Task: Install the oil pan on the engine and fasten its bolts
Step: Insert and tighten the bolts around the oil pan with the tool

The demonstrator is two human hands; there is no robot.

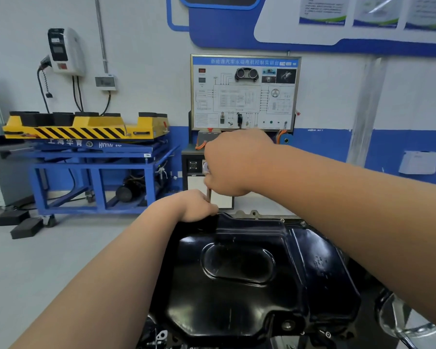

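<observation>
Fingers of your left hand (196, 206) curl down at the far-left corner of the oil pan (249, 268), wrapped round the lower end of a tool (208, 195). Its thin metal shaft stands near upright and runs down behind that hand; the tip is hidden. Just above and to the right, your right hand (234, 163) is a tight fist round the tool's top end. Handle is buried in the fist, so tool type can't be told. Black oil pan sits on the engine (159, 335), filling the lower centre. One bolt head (287, 324) shows on the pan's near flange, another bolt (282, 219) on its far edge. Behind, left to right: wall charger (63, 50), yellow lift platform (86, 129) on a blue stand, training board (244, 94) against the wall.
</observation>
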